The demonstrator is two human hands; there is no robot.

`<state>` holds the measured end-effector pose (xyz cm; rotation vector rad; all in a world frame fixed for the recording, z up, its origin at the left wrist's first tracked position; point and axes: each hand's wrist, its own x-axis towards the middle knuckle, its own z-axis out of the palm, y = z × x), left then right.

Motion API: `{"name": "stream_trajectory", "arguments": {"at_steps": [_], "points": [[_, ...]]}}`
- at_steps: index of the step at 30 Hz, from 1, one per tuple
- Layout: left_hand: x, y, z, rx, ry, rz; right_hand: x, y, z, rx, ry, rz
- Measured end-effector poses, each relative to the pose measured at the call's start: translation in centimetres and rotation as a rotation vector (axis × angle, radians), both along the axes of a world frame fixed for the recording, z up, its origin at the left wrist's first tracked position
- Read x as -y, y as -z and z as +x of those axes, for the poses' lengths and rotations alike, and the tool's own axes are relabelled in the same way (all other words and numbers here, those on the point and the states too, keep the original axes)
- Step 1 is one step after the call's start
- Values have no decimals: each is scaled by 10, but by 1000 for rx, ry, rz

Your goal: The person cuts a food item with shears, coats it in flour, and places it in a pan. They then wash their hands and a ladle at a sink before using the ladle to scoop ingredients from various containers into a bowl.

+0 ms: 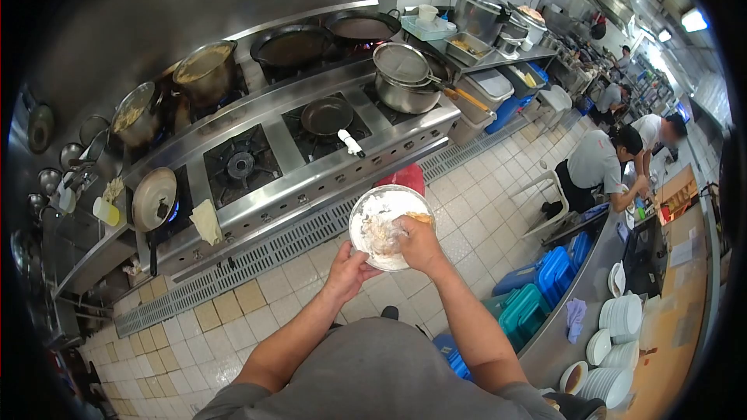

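Over the tiled floor [257, 288], in front of the range [272, 155], the bowl [354, 210] is held up, white powder [395, 201] spread across its inside. Left hand [350, 268]: closed on the near-left rim, thumb at the edge, other fingers partly out of sight. Right hand [421, 243]: enters the bowl from the right, fingers bunched down in the powder; a golden-brown piece [422, 217] lies just beside it. Cannot tell whether the fingers pinch anything; their tips are hidden. Red object [401, 177] behind the far rim, kind unclear. On the range: a frying pan [327, 115], handle wrapped in white; to its right, a sieve [402, 63] resting across a pot [408, 97]; at the left end, a pale pan [154, 196] over a blue flame [173, 210], a cloth [206, 223] hanging near it. Right side: stacked dishes [622, 315] on a counter [596, 281]; two co-workers [595, 163] farther back.
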<state>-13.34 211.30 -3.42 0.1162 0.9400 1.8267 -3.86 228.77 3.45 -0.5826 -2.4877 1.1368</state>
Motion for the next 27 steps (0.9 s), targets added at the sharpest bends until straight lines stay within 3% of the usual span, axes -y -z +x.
{"name": "stream_trajectory", "arguments": {"at_steps": [5,7,11,13,16,19,22,25,27], "points": [[2,-1,-1,9,-19,25,4,-10,5,57,-150,-37],[3,-5,-1,12,-20,8,14,-14,9,99,-312,338],[3,-2,-1,-5,-7,-13,5,6,-6,175,-227,309],[3,-2,0,-5,-2,-38,-6,5,-10,247,-228,80],[4,-4,1,11,-7,-8,-6,4,-10,218,-115,68],[4,-2,2,-4,3,-30,-10,19,-11,58,-165,65],[6,1,0,-12,7,-37,-14,28,-13,117,-197,-44],[5,2,2,-37,-15,-78,-13,31,-17,229,-177,122],[11,6,0,-16,-29,-86,16,-14,-22,293,-121,123]]}}
